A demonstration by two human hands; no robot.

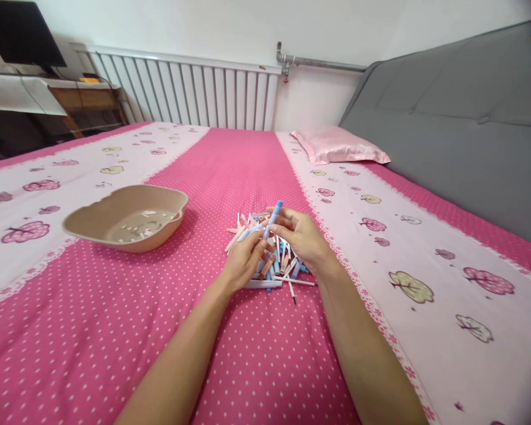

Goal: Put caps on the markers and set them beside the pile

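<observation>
A blue marker (274, 215) is just above the pile of pens (284, 264), where the grip of the right hand (303, 237) is pinching it. The left hand (244, 258), over the left part of the pile, appears closed on pale blue pens (249, 232). The step seems to be handling one marker between both hands; the next move calls for a light pinch. Left of the pile, on the bed (234, 156), stands a basin (161, 237) with white pieces (148, 213).

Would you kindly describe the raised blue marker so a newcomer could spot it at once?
On the bed, right of the tan basin, is a pile of markers. Above it, beside the left hand, the right hand holds the blue marker. Unlike those lying below, it slants upward, bright blue end uppermost.
</observation>
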